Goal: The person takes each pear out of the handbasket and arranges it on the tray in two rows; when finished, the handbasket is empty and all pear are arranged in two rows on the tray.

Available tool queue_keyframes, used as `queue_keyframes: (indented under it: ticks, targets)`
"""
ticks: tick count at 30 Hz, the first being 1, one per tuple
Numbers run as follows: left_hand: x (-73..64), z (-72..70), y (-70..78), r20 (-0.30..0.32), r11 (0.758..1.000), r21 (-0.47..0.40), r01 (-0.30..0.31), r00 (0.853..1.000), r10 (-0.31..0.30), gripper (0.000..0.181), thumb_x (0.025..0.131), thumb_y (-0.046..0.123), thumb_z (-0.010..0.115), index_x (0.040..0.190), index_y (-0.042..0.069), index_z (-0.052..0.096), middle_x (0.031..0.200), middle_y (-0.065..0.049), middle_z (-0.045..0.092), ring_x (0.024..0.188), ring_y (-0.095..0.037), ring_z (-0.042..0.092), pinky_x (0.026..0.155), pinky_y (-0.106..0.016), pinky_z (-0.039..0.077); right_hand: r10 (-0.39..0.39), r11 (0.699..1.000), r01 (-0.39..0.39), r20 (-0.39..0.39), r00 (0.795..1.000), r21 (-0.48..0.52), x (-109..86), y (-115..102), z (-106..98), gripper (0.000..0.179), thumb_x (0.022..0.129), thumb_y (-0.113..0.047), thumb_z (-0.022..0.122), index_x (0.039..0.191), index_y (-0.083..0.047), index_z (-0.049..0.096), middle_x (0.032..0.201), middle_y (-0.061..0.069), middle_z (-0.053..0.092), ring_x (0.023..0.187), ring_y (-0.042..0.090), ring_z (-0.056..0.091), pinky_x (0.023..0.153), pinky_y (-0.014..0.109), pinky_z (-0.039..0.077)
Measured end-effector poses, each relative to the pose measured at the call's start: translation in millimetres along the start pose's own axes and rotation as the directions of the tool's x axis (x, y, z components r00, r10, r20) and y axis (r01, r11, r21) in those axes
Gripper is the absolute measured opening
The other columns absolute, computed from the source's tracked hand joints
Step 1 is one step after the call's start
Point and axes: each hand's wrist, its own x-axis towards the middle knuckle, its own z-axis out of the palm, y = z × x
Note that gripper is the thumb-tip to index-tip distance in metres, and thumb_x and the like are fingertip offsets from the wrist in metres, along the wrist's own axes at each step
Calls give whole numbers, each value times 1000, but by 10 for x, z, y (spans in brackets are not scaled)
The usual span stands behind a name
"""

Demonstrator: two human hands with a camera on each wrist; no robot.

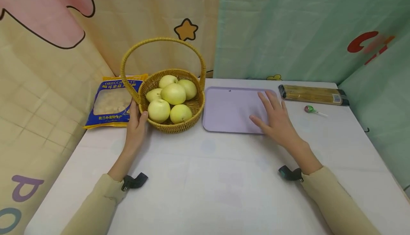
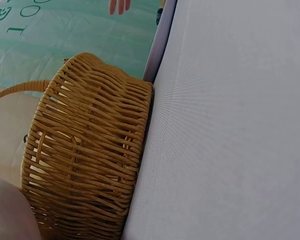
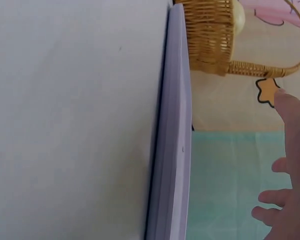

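In the head view a wicker basket point(image 1: 173, 128) with a tall arched handle holds several round yellow-green pears point(image 1: 173, 93). My left hand point(image 1: 136, 128) touches the basket's left side, its thumb near the rim and its fingers extended along the outer wall. The left wrist view shows the woven wall point(image 2: 90, 145) from close by, with part of that hand point(image 2: 10, 212) blurred in the corner. Over the right part of a flat lilac tray point(image 1: 229, 110), my right hand point(image 1: 278, 124) hovers with spread fingers and holds nothing. The right wrist view shows it above the tray's edge point(image 3: 172, 130).
Left of the basket, a blue and yellow bag of orecchiette pasta point(image 1: 110, 101) lies flat. At the back right is a long pack of dry noodles point(image 1: 312, 94), with a wrapped lollipop point(image 1: 310, 109) in front. Printed curtains point(image 1: 272, 25) hang behind the white table point(image 1: 205, 185).
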Motion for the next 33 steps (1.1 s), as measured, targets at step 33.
queue_keyframes:
  ticks: [33]
  targets:
    - [33, 11, 10, -5, 998, -61, -9, 1000, 9, 70, 110, 5, 34, 171, 18, 2, 178, -3, 6, 164, -22, 10, 135, -38, 12, -238, 923, 212, 42, 970, 320, 1043, -1643, 402, 72, 108, -40, 58, 168, -14, 27, 173, 7, 30, 158, 26, 32, 130, 49, 31]
